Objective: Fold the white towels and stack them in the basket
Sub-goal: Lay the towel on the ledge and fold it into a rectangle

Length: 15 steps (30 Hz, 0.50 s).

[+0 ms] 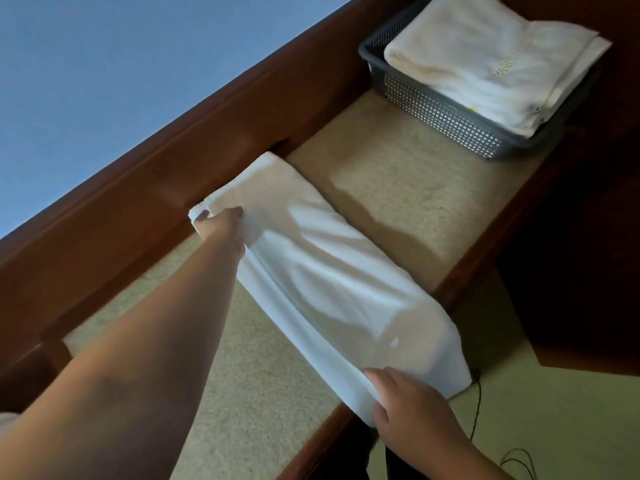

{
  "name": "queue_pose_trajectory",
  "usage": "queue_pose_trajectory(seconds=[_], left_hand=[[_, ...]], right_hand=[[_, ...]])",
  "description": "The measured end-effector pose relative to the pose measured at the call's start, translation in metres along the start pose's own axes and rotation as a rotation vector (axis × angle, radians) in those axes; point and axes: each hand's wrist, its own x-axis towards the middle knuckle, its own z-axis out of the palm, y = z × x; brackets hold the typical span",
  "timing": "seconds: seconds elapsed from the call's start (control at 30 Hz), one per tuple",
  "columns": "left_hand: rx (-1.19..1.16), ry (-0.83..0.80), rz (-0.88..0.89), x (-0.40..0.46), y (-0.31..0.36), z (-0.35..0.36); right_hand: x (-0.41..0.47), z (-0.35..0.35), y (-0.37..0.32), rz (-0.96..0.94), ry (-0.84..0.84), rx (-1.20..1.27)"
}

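I see a long, partly folded white towel (322, 271) lying on the beige worktop (398, 188), its near end hanging over the worktop's front edge. My left hand (221, 225) grips the towel's far corner, fingers curled round the cloth. My right hand (405, 403) pinches the towel's near edge. Well beyond the towel's far end, a grey mesh basket (440, 116) holds a stack of folded white towels (491, 60).

Long folded white towel (332, 271) (basket (446, 119) stacked)
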Motion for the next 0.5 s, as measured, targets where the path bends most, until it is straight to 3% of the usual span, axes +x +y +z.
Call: queue_pose_trajectory(seconds=[0.07,0.17,0.27,0.4,0.5], left_hand=[[0.046,0.054,0.137,0.006,0.005,-0.002],[-0.087,0.15,0.24,0.013,0.014,-0.005],[-0.105,0.141,0.175,0.012,0.005,-0.008],[0.05,0.047,-0.049,0.011,-0.012,-0.017],[0.124,0.004,-0.092,0.012,-0.015,-0.016]], right_hand=[[-0.003,0.002,0.0,-0.02,0.081,-0.021],[-0.007,0.006,-0.001,-0.097,0.195,-0.002],[-0.007,0.015,-0.002,-0.147,0.135,-0.038],[-0.003,0.027,0.005,-0.005,-0.184,-0.029],[-0.004,0.025,0.01,-0.088,-0.121,-0.082]])
